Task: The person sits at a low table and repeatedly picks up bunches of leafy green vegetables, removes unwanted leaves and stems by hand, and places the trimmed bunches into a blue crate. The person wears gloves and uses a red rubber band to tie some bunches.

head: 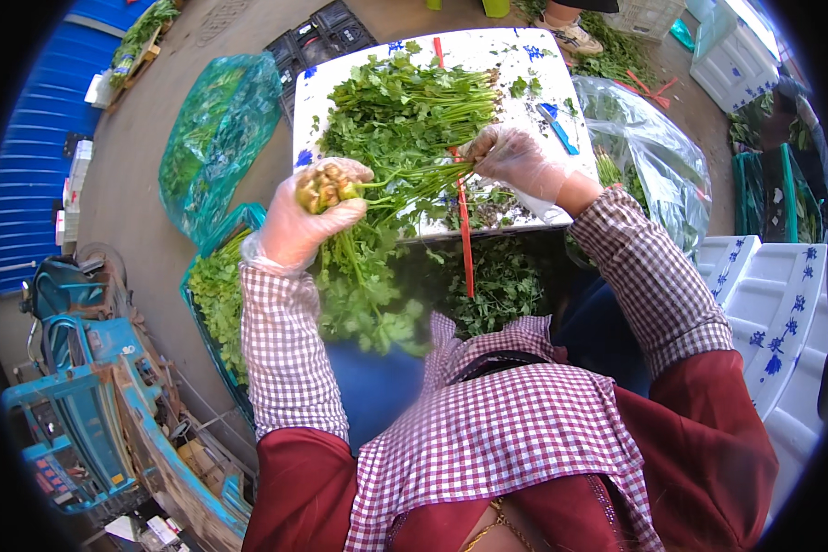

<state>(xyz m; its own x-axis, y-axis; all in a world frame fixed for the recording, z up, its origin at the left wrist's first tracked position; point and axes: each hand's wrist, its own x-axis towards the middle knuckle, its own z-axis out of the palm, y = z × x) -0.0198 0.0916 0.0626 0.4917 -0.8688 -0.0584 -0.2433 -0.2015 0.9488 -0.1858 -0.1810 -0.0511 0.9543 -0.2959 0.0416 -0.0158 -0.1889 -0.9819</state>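
Observation:
My left hand [310,214], in a clear plastic glove, grips the thick, browned root ends [328,188] of leafy green stalks that look like celery or coriander. Leaves [372,297] hang below that hand over my lap. At the right, my gloved right hand [514,162] pinches a few thin green stems [438,178] by their ends. Both hands are over the near part of a white foam board [559,207]. Behind them a large pile of coriander [407,103] lies with its roots to the right. A blue utility knife [559,129] rests right of the pile.
A red strip [465,241] hangs over the board's near edge. Green plastic bags of greens [217,138] stand left, and a clear bag [652,159] stands right. White foam lids [766,310] are stacked at my right. A blue cart [90,386] occupies the lower left. Loose greens [497,276] lie below the board.

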